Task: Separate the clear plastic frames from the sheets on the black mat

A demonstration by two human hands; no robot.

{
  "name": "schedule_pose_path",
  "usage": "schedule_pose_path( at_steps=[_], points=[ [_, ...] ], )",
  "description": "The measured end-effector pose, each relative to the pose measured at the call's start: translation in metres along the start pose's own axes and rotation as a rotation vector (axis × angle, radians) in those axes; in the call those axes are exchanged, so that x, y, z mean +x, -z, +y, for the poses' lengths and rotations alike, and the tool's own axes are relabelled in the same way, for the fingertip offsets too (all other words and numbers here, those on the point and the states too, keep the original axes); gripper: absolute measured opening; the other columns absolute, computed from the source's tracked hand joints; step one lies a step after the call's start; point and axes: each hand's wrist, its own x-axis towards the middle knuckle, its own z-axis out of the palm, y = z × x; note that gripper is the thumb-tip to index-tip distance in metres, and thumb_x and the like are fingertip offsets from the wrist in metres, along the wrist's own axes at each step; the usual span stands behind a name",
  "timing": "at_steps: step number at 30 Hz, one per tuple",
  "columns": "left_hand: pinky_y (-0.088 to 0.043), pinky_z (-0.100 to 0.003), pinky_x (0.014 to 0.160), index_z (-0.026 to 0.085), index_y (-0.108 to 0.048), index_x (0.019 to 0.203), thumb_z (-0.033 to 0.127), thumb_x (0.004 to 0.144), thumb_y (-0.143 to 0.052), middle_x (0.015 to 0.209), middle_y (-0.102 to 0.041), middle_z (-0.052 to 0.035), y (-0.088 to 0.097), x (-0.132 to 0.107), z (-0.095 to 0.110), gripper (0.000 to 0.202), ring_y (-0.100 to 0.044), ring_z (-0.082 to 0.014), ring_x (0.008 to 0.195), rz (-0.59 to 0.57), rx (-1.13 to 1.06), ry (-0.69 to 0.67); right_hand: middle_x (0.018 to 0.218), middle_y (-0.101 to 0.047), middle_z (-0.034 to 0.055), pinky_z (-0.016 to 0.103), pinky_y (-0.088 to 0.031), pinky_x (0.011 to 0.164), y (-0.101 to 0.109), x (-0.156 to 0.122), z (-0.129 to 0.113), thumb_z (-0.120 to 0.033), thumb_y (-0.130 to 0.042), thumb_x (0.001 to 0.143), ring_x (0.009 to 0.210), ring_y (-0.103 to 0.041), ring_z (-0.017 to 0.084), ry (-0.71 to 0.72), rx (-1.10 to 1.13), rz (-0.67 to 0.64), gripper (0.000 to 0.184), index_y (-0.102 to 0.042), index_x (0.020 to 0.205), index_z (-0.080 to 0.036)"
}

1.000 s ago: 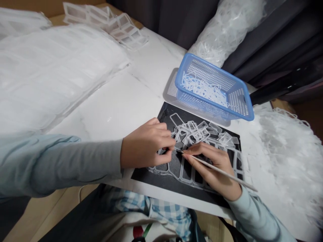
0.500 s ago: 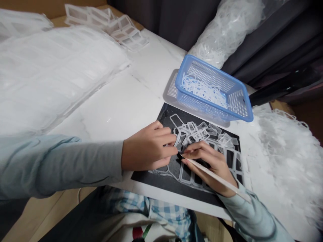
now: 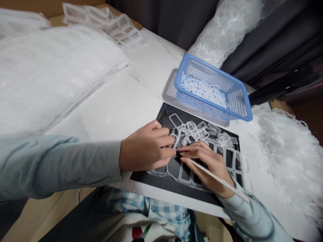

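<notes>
On a black mat (image 3: 141, 176) lies a translucent plastic sheet with rectangular cut-outs (image 3: 180, 171). My left hand (image 3: 148, 146) is closed at the sheet's left part, fingers bent and fingertips on its thin strips. What exactly lies under those fingertips is partly hidden. In my right hand (image 3: 208, 164) a slim, pale, stick-like tool (image 3: 219, 180) is pinched near its tip, which points at the left fingertips. Its shaft slants back over the right wrist. Small loose rectangular frames (image 3: 195, 130) are heaped just above both hands on the mat.
Behind the mat stands a blue mesh basket (image 3: 214, 69) with thin white strips (image 3: 202, 89) inside. To the right is a large pile of translucent scraps (image 3: 285, 161). Stacked plastic sheets (image 3: 55, 74) cover the left. A filled clear bag (image 3: 227, 30) leans against the dark curtain (image 3: 166, 20).
Both hands have shifted very slightly left, and the right fingertips with the tool tip are now closer to the left fingertips. The view has moved a little; everything else stays put.
</notes>
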Motion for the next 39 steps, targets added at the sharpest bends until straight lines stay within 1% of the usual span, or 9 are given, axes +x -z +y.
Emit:
schedule_pose_path(
  at_steps=[3, 5, 10, 16, 19, 24, 29, 34, 39],
  points=[
    [-0.029, -0.037, 0.07, 0.021, -0.07, 0.081, 0.017, 0.091, -0.056, 0.068, -0.054, 0.0004, -0.0004, -0.0002, -0.0003, 0.017, -0.041, -0.0183, 0.067, 0.016, 0.004, -0.011, 0.103, -0.075, 0.0076, 0.038, -0.054, 0.081, 0.0003, -0.0009, -0.0007, -0.012, -0.063, 0.093, 0.087, -0.068, 0.02, -0.011, 0.014, 0.011, 0.012, -0.066, 0.1, -0.022],
    [-0.029, -0.037, 0.07, 0.022, -0.069, 0.083, 0.017, 0.09, -0.056, 0.068, -0.054, 0.0003, -0.0003, -0.0006, -0.0004, 0.016, -0.041, -0.0186, 0.067, 0.005, 0.003, -0.002, 0.106, -0.074, 0.0074, 0.038, -0.053, 0.083, 0.0009, -0.0027, -0.001, -0.012, -0.063, 0.093, 0.09, -0.067, 0.02, -0.041, 0.034, 0.014, 0.013, -0.066, 0.102, -0.021],
    [-0.029, -0.037, 0.072, 0.023, -0.069, 0.091, 0.017, 0.093, -0.053, 0.071, -0.057, 0.0009, 0.0005, -0.0014, -0.0018, 0.018, -0.045, -0.0181, 0.069, -0.02, -0.023, 0.007, 0.107, -0.074, 0.0063, 0.035, -0.054, 0.084, 0.0018, -0.0062, -0.0018, -0.016, -0.064, 0.094, 0.098, -0.067, 0.02, -0.19, 0.112, 0.016, 0.007, -0.066, 0.097, -0.022],
    [-0.029, -0.036, 0.07, 0.022, -0.07, 0.087, 0.019, 0.091, -0.057, 0.072, -0.058, 0.0008, -0.0015, -0.0018, -0.0031, 0.014, -0.044, -0.0176, 0.069, 0.005, -0.019, -0.007, 0.105, -0.075, 0.0043, 0.031, -0.055, 0.086, 0.0014, -0.0068, -0.0017, -0.021, -0.065, 0.094, 0.097, -0.07, 0.018, -0.285, 0.177, 0.029, 0.002, -0.066, 0.096, -0.022],
    [-0.03, -0.036, 0.071, 0.022, -0.069, 0.085, 0.021, 0.09, -0.06, 0.071, -0.058, 0.0014, -0.0007, -0.0011, -0.0027, 0.011, -0.044, -0.0175, 0.068, -0.002, -0.004, -0.003, 0.104, -0.075, 0.003, 0.029, -0.055, 0.085, 0.0014, -0.0074, -0.0011, -0.022, -0.066, 0.094, 0.096, -0.07, 0.017, -0.316, 0.209, 0.035, 0.002, -0.066, 0.095, -0.023],
    [-0.031, -0.035, 0.069, 0.022, -0.069, 0.08, 0.021, 0.088, -0.063, 0.068, -0.057, 0.0023, 0.0005, 0.0012, -0.002, 0.01, -0.045, -0.017, 0.067, 0.055, 0.006, -0.006, 0.106, -0.075, 0.0016, 0.027, -0.054, 0.087, 0.0015, -0.0081, -0.0007, -0.025, -0.067, 0.094, 0.098, -0.071, 0.016, -0.39, 0.261, 0.038, 0.001, -0.067, 0.094, -0.024],
    [-0.031, -0.035, 0.068, 0.022, -0.072, 0.084, 0.021, 0.09, -0.062, 0.066, -0.056, 0.0025, 0.0008, 0.0013, -0.0015, 0.012, -0.045, -0.0166, 0.066, 0.076, 0.016, -0.016, 0.105, -0.075, 0.0002, 0.025, -0.055, 0.085, 0.0023, -0.0083, -0.0008, -0.026, -0.067, 0.093, 0.097, -0.071, 0.015, -0.411, 0.28, 0.041, 0.001, -0.067, 0.093, -0.025],
    [-0.03, -0.034, 0.066, 0.022, -0.073, 0.081, 0.021, 0.089, -0.063, 0.065, -0.057, 0.0023, 0.001, 0.0013, -0.0013, 0.013, -0.044, -0.0166, 0.065, 0.091, 0.009, -0.018, 0.104, -0.075, 0.0008, 0.024, -0.055, 0.085, 0.0025, -0.0075, -0.0014, -0.025, -0.067, 0.093, 0.097, -0.071, 0.015, -0.401, 0.271, 0.038, 0.001, -0.067, 0.093, -0.024],
    [-0.03, -0.034, 0.064, 0.02, -0.074, 0.082, 0.019, 0.088, -0.061, 0.066, -0.058, 0.0015, 0.0008, 0.0021, 0.0003, 0.014, -0.043, -0.017, 0.064, 0.067, -0.018, -0.012, 0.105, -0.076, -0.0001, 0.023, -0.055, 0.084, 0.0015, -0.0077, -0.0003, -0.025, -0.068, 0.093, 0.097, -0.071, 0.014, -0.398, 0.272, 0.046, 0.001, -0.067, 0.093, -0.025]
  ],
)
